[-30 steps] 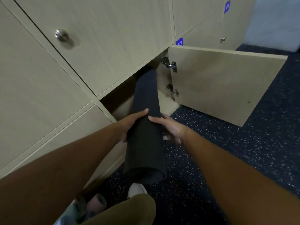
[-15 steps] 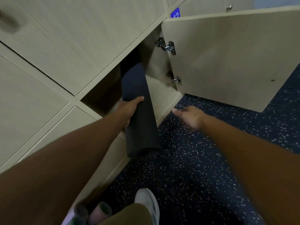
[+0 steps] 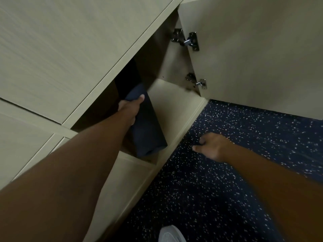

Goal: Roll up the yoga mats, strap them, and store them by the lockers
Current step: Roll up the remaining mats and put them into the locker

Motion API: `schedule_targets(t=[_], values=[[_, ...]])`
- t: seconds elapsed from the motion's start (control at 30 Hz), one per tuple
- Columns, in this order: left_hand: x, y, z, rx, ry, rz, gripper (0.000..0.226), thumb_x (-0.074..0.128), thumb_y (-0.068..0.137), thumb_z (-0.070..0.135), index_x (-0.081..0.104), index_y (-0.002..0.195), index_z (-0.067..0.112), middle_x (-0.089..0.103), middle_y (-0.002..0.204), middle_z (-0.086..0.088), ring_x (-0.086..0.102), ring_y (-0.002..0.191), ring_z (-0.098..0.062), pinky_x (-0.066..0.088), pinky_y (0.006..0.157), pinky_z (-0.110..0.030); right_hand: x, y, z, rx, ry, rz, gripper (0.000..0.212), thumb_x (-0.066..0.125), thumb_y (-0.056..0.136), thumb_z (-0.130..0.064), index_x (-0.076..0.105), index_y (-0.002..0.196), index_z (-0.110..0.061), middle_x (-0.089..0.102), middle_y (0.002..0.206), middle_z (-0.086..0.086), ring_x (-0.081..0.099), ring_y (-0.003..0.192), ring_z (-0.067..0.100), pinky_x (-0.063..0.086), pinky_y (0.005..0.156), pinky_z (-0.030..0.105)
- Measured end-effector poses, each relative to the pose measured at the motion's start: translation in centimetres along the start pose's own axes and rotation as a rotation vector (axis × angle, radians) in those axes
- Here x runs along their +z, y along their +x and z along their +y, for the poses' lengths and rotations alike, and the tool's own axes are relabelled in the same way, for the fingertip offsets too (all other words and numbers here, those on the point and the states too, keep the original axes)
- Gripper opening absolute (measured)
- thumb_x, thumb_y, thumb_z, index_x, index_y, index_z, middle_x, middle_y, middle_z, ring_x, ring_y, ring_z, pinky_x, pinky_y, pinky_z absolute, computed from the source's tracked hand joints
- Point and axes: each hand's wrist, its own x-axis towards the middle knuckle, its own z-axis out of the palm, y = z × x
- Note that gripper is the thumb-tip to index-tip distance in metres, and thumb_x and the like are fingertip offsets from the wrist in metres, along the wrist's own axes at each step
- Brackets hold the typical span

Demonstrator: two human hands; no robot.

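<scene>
A dark rolled yoga mat (image 3: pixel 148 130) lies slanted inside the open bottom locker (image 3: pixel 174 109), its far end lost in the shadow at the back. My left hand (image 3: pixel 130 106) grips the roll near its middle, thumb over the top, reaching in through the opening. Over the floor just outside the locker's front edge, my right hand (image 3: pixel 210 147) hovers with loosely curled fingers and holds nothing. No strap shows on the mat.
The locker door (image 3: pixel 253 58) stands swung open to the right on two metal hinges (image 3: pixel 188 41). Closed beige locker fronts (image 3: pixel 61 49) fill the left. Dark speckled floor (image 3: pixel 218 189) spreads to the right. A white shoe (image 3: pixel 171 234) shows at the bottom edge.
The mat has slid deeper into the locker, pushed by my left hand. My right hand let go of the roll and dropped away to the right over the floor.
</scene>
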Motion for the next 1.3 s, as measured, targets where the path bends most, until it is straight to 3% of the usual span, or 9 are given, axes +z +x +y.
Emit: schedule_targets(t=[0.23,0.37,0.47,0.57,0.77,0.87,0.97,1.1,1.3], values=[[0.6,5.9,-1.9,-0.012,0.225,0.085,0.089,0.08,0.085,0.045,0.039,0.149,-0.001,0.044,0.152,-0.017,0.05,0.135,-0.035,0.044,0.102,-0.038,1.4,2.2,0.1,0.003,0.047,0.031,0.058,0.059,0.101,-0.046,0.048,0.149,-0.016,0.051,0.149,0.009,0.05,0.133,0.028,0.044,0.109,0.038],[3.2,5.7,-3.5,0.035,0.626,0.157,0.095,0.079,0.087,0.039,0.021,0.157,0.011,0.029,0.16,-0.018,0.035,0.143,-0.041,0.034,0.116,-0.051,1.7,2.7,0.2,0.028,0.056,0.049,0.058,0.06,0.1,-0.046,0.048,0.149,-0.017,0.052,0.147,0.009,0.052,0.131,0.028,0.046,0.108,0.038],[5.1,4.4,-5.1,0.201,0.865,0.0,0.101,0.077,0.089,0.026,0.006,0.162,0.026,0.012,0.166,-0.015,0.023,0.149,-0.042,0.032,0.117,-0.056,1.4,2.9,-0.2,0.025,0.074,0.053,0.057,0.06,0.101,-0.045,0.048,0.149,-0.016,0.052,0.147,0.011,0.051,0.133,0.03,0.044,0.111,0.042],[5.7,3.2,-7.0,0.292,1.007,-0.156,0.103,0.08,0.086,0.034,0.01,0.161,0.033,0.002,0.168,-0.008,0.017,0.15,-0.043,0.036,0.114,-0.056,1.0,2.8,-0.5,0.025,0.092,0.067,0.056,0.059,0.101,-0.044,0.049,0.148,-0.015,0.053,0.146,0.011,0.051,0.132,0.03,0.044,0.112,0.042],[4.7,0.4,-9.6,0.489,1.129,-0.262,0.072,0.069,0.093,0.048,0.036,0.154,0.031,0.003,0.17,-0.003,0.013,0.151,-0.041,0.034,0.113,-0.056,0.2,1.6,-0.4,0.045,0.082,0.117,0.054,0.057,0.102,-0.046,0.051,0.145,-0.015,0.054,0.142,0.013,0.055,0.126,0.03,0.047,0.107,0.042],[4.5,-1.2,-10.9,0.41,1.143,-0.345,0.089,0.071,0.086,0.061,0.024,0.158,0.04,-0.011,0.169,0.0,-0.002,0.152,-0.045,0.028,0.116,-0.062,-0.1,0.6,-0.1,0.06,0.058,0.117,0.052,0.056,0.103,-0.044,0.051,0.144,-0.012,0.055,0.142,0.014,0.054,0.127,0.031,0.047,0.109,0.045],[3.9,-1.3,-11.1,0.285,1.054,-0.312,0.108,0.077,0.08,0.061,0.01,0.161,0.04,-0.026,0.166,-0.003,-0.004,0.151,-0.052,0.026,0.118,-0.061,-0.4,-0.1,-0.3,0.067,0.046,0.123,0.051,0.056,0.103,-0.042,0.051,0.142,-0.01,0.053,0.143,0.016,0.053,0.13,0.034,0.046,0.111,0.048],[4.0,-2.1,-12.2,0.269,1.138,-0.397,0.122,0.084,0.073,0.059,-0.001,0.16,0.047,-0.044,0.158,-0.004,-0.014,0.149,-0.056,0.024,0.118,-0.064,-0.2,-0.4,0.2,0.076,0.032,0.132,0.049,0.057,0.103,-0.039,0.052,0.141,-0.009,0.055,0.14,0.015,0.055,0.127,0.033,0.047,0.109,0.047],[4.5,-1.6,-13.5,0.365,1.171,-0.363,0.105,0.082,0.074,0.061,0.019,0.158,0.051,-0.045,0.158,0.0,-0.019,0.148,-0.055,0.035,0.113,-0.064,0.5,0.1,0.3,0.084,-0.024,0.119,0.05,0.056,0.104,-0.042,0.051,0.142,-0.009,0.056,0.14,0.014,0.056,0.126,0.031,0.048,0.108,0.044]])
